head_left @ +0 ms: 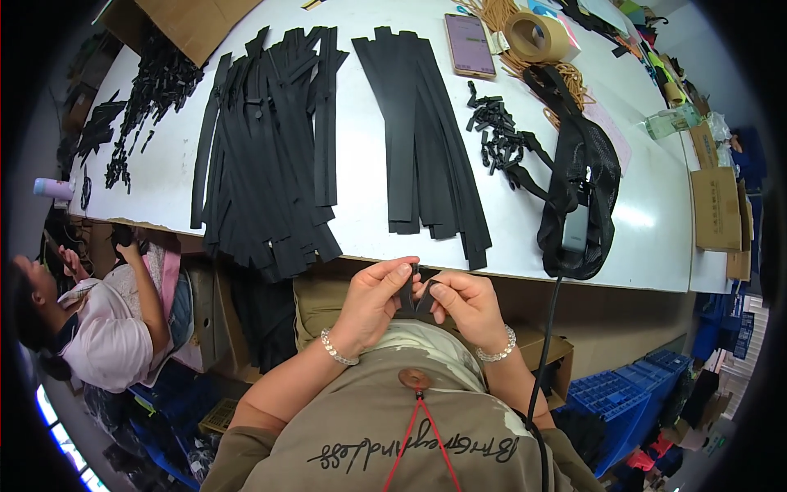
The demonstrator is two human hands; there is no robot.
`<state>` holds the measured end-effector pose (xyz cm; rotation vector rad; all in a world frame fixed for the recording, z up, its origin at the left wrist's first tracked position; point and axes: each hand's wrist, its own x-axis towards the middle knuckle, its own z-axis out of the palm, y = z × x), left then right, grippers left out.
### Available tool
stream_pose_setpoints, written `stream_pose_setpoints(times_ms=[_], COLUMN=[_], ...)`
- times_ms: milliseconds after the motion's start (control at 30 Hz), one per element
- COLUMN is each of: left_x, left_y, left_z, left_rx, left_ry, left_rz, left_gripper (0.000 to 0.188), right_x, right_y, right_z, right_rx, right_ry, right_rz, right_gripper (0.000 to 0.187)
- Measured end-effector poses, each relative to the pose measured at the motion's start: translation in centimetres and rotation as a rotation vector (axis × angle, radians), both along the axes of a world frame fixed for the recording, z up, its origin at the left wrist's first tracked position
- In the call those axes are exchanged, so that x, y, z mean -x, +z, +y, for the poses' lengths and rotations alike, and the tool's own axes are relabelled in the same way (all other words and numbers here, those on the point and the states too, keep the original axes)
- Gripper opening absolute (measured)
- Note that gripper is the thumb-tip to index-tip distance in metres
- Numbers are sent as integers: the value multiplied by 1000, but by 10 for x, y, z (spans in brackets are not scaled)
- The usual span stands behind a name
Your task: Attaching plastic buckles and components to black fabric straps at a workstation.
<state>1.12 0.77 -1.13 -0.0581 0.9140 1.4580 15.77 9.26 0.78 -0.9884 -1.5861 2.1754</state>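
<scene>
Just off the table's near edge, my left hand pinches a small black piece between thumb and fingers. Close beside it, my right hand grips the end of a black strip that looks like zipper tape. The ends nearly meet between my fingertips; whether they are joined is hidden. Ahead on the table lies a bundle of flat black strips. Farther left is a larger, looser heap of black strips, its ends hanging over the edge. Small black parts, perhaps zipper pulls, lie scattered to the right.
A black mesh bag holds a grey device with a cable running down past my right arm. Behind stand a phone and a tape roll. More black parts lie far left beside a cardboard box. A co-worker sits left.
</scene>
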Motion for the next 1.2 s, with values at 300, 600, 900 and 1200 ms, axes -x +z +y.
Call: stream_pose_setpoints(times_ms=[300, 600, 900, 1200], left_x=[0, -2, 0, 4], left_y=[-4, -7, -10, -4], left_z=[-3, -4, -5, -3], left_rx=[-73, -110, -137, -128], left_ry=[-60, -88, -147, -180], left_rz=[168, 226, 258, 232], left_gripper=[18, 12, 10, 10], right_x=[2, 5, 2, 3], right_y=[-1, -1, -6, -10], right_z=[6, 12, 15, 13], right_rx=[19, 217, 370, 334], right_ry=[-41, 51, 103, 102], right_rz=[30, 152, 134, 111], right_gripper=[16, 14, 16, 21])
